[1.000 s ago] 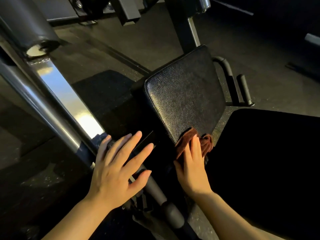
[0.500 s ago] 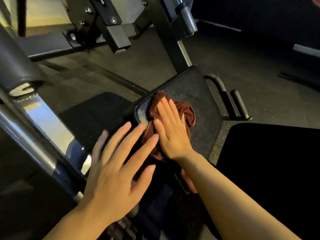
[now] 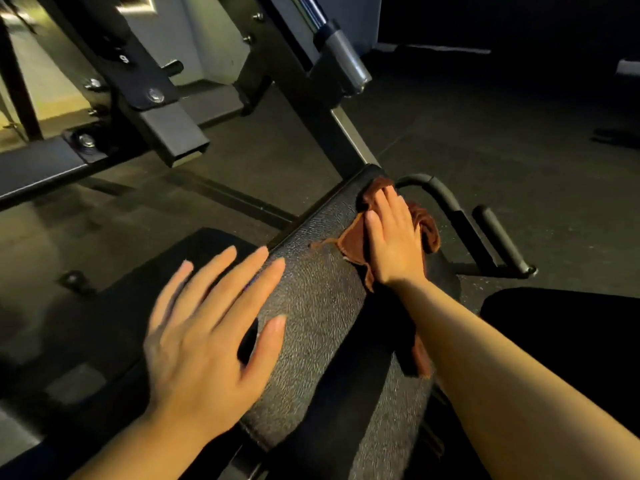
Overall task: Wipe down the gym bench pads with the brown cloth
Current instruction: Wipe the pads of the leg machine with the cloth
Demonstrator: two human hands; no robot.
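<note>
A black textured bench pad [image 3: 322,306] runs from the lower middle up to the centre. The brown cloth [image 3: 353,242] lies bunched near the pad's far end. My right hand [image 3: 393,240] presses flat on the cloth with straight fingers, and part of the cloth trails under my forearm. My left hand [image 3: 207,327] is spread with straight fingers at the pad's left edge; it holds nothing, and I cannot tell whether it touches the pad.
A black curved handle [image 3: 450,206] and a padded grip [image 3: 498,237] stand just right of the pad's far end. The machine's steel frame [image 3: 166,123] and a chrome bar [image 3: 343,53] rise behind. A second dark pad [image 3: 571,341] lies at the right.
My right hand has pushed the cloth from the pad's near edge up to its far end. My left hand stays spread at the left. The view has come closer and tilted up.
</note>
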